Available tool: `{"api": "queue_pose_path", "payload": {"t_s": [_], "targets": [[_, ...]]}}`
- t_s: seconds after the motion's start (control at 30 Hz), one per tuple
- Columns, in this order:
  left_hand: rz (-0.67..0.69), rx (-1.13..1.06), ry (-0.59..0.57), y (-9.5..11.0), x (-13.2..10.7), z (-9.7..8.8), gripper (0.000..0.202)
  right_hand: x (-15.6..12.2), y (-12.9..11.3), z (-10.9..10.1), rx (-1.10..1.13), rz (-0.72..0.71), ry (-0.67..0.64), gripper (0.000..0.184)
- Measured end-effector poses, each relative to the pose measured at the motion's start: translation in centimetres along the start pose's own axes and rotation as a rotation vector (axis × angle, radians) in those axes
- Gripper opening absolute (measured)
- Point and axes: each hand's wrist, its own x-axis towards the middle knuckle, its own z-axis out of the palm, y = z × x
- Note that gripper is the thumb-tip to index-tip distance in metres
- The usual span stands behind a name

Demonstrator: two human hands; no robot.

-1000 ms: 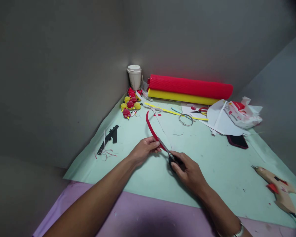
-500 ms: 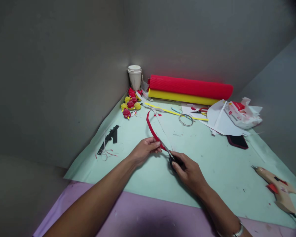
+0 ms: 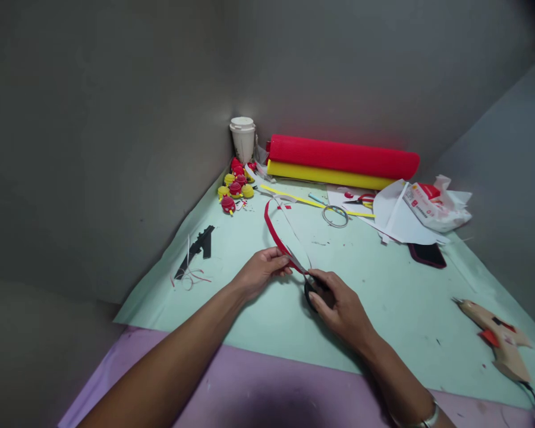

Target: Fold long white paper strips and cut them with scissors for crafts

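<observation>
Between thumb and fingers, my left hand [image 3: 264, 270] pinches a long red paper strip [image 3: 273, 229] that curves up and away from me. My right hand [image 3: 341, 306] grips black-handled scissors [image 3: 311, 292] with the fingers in the loops. Their blades lie along the strip close to my left fingertips. The handles look spread somewhat apart. A very thin offcut [image 3: 294, 229] hangs in a loop from the strip's far end back toward the blades.
A hot glue gun [image 3: 494, 339] lies at right, its cord off the front edge. Black pieces [image 3: 198, 249] and thin trimmings sit left. Behind are small red and yellow ornaments [image 3: 235, 189], a white cup [image 3: 242, 139], red and yellow rolls [image 3: 343, 157], a wire ring [image 3: 335, 216] and a tissue pack [image 3: 439, 205].
The scissors' handles have spread slightly wider, and the blades sit a little differently along the red strip. My left hand keeps its pinch. The whole view has shifted slightly.
</observation>
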Motion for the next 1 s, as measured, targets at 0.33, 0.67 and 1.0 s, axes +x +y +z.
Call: {"api": "queue_pose_path", "payload": {"t_s": [0.33, 0.67, 1.0], "targets": [[0.068, 0.068, 0.034, 0.9, -0.6, 0.2, 0.023, 1.4, 4.1, -3.5, -0.457, 0.277, 0.205, 0.040], [0.232, 0.424, 0.136, 0.3, -0.8, 0.6, 0.017, 3.1, 6.5, -5.3, -0.626, 0.315, 0.067, 0.036], [0.818, 1.114, -0.203, -1.4, -3.6, 3.9, 0.018, 2.5, -5.5, -3.1, 0.847, 0.393, -0.133, 0.052]]}}
